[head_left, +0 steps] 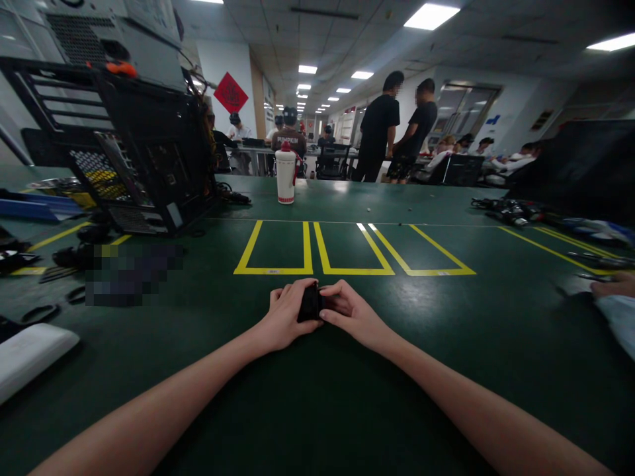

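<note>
A small, dark, box-shaped object [309,303] is between my hands, just above or on the green tabletop; its kind cannot be made out. My left hand [286,314] is wrapped over its left side, fingers on top and thumb along the near lower edge. From the other side, my right hand [351,313] pinches at its right edge with curled fingers and thumb. Parts of the object are covered by the fingers. Just beyond the hands, yellow tape outlines [317,248] are marked on the table [317,410].
An open black computer case [143,158] stands at the left, with cables beside it. A white bottle with a red lid [286,175] stands farther back. A white object [32,357] lies near left. Another person's hand [615,284] is at the right edge, near dark parts.
</note>
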`<state>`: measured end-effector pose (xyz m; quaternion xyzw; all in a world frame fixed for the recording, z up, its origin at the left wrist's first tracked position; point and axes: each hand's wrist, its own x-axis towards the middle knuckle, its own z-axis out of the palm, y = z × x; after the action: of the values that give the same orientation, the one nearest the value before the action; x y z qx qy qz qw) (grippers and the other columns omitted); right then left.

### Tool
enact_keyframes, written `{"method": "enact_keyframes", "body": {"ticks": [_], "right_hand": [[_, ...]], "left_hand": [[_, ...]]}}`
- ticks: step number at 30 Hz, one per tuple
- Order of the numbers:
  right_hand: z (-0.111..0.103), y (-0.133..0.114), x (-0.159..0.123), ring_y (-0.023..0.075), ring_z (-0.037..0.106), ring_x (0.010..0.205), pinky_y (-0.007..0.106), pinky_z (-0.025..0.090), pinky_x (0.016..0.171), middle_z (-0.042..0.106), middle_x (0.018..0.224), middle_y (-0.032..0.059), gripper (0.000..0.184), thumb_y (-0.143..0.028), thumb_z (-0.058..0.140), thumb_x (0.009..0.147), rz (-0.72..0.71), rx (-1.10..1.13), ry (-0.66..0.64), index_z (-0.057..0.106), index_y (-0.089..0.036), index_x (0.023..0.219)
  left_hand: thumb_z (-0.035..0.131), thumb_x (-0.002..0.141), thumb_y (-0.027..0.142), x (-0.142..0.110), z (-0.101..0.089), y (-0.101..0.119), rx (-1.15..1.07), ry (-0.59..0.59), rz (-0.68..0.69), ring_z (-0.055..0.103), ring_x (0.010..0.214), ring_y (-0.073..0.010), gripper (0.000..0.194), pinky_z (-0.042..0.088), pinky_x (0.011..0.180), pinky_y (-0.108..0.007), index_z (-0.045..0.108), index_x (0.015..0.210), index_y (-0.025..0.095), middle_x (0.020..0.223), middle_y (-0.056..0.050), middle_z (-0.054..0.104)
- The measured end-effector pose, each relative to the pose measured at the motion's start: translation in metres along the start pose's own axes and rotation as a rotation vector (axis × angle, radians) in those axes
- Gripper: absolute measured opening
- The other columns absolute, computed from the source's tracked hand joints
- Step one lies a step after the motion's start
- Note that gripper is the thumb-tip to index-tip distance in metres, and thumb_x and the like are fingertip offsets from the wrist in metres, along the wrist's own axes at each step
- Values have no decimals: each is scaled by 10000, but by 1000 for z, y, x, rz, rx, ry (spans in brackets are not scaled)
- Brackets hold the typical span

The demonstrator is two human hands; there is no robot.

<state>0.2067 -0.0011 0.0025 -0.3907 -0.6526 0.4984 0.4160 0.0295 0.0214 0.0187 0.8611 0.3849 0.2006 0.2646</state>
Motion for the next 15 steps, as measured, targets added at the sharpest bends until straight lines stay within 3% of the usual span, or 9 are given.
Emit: {"method": "enact_keyframes", "body": {"ticks": [3, 9, 15], "right_hand": [[1, 0, 0, 161, 519, 994, 361, 440, 862, 503, 1023, 17, 231, -198, 537, 726, 13, 9, 12, 449, -218, 938], [0, -2, 2, 155, 487, 1037, 374, 376, 936, 494, 1069, 31, 356, -158, 542, 713, 14, -20, -8, 425, -222, 1043], [1, 1, 1, 155, 492, 1030, 360, 386, 918, 482, 1046, 15, 275, -166, 576, 687, -54, -15, 9, 456, -217, 929]], "left_hand": [[545, 722, 322, 0, 0, 0, -9, 0, -6, 382, 1066, -243, 550, 269, 895, -413, 258, 1188, 265, 1177, -44, 399], [552, 716, 316, 1, 3, -4, 4, 25, 20, 381, 1066, -243, 567, 267, 892, -413, 249, 1192, 258, 1164, -50, 410], [538, 728, 319, 1, 1, -2, -6, 3, 6, 384, 1069, -244, 548, 273, 891, -417, 252, 1193, 263, 1171, -51, 405]]}}
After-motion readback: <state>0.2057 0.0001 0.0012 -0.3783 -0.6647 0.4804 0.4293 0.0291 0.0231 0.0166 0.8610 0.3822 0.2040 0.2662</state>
